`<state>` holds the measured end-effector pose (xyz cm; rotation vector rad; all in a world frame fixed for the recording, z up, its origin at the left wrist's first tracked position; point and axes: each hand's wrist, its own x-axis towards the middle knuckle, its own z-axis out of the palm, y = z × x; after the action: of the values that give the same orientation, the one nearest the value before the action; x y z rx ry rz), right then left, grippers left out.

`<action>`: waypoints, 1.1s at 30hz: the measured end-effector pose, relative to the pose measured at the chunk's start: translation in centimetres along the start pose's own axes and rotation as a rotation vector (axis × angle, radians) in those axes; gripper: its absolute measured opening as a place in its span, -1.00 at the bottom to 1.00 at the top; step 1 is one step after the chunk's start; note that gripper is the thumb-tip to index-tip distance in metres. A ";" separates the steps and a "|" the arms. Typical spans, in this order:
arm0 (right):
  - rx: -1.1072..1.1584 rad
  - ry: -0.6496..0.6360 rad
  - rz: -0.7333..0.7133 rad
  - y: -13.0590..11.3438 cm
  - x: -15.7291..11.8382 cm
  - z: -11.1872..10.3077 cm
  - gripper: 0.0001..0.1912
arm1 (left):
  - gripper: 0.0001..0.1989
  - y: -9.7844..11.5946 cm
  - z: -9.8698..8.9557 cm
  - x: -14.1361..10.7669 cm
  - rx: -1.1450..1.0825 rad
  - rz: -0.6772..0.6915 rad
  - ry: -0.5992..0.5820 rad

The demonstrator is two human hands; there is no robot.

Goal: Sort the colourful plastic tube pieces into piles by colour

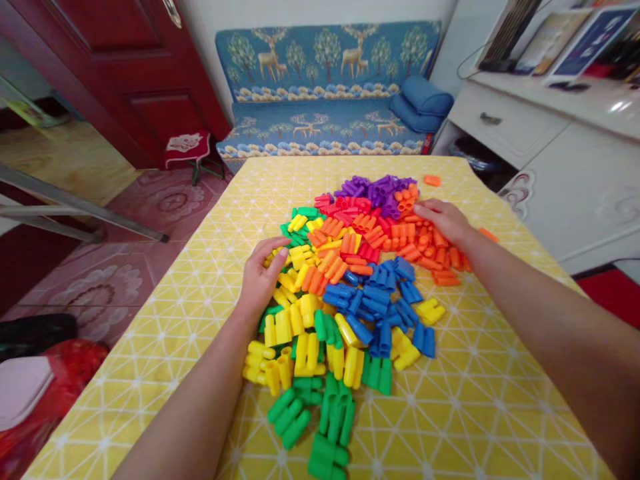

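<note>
A spread heap of plastic tube-shaped building blocks lies on the table, roughly sorted by colour. My left hand rests at the heap's left side, thumb apart from the fingers, against the yellow blocks and close to some green blocks. On the far right, my right hand reaches over the orange blocks with fingers stretched out, their tips touching the orange pile. Purple blocks and red blocks sit at the back. Blue blocks lie right of the middle.
The table has a yellow patterned cloth. Single orange blocks lie near its far right edge. Beyond stands a blue sofa; a white cabinet is at the right. A small red stool and a dark red door are at the left.
</note>
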<state>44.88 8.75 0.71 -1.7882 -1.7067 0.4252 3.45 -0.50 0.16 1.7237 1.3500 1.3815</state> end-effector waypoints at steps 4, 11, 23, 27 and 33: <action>-0.153 -0.027 0.026 -4.3 -2.7 1.5 -0.39 | -0.67 -0.4 0.0 0.1 0.028 0.085 0.042; 0.045 -0.026 -0.034 -11.9 -5.5 4.2 -0.26 | -0.59 -0.8 0.0 0.0 0.002 0.067 -0.017; 0.188 0.040 -0.528 -17.1 -9.9 1.0 -0.51 | -0.52 -0.9 -0.5 -0.6 -0.045 0.048 -0.015; -0.073 0.379 -0.092 -5.3 -7.5 -3.6 -0.42 | -0.52 -0.9 -0.4 -0.5 -0.045 0.039 -0.007; -0.100 0.319 0.326 5.8 -8.2 -5.2 -0.20 | -0.52 -0.8 -0.2 -0.3 -0.034 0.036 -0.015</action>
<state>51.70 -0.24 -0.53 -2.0881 -1.2422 0.1766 2.97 -0.57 -0.54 1.7407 1.2860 1.4005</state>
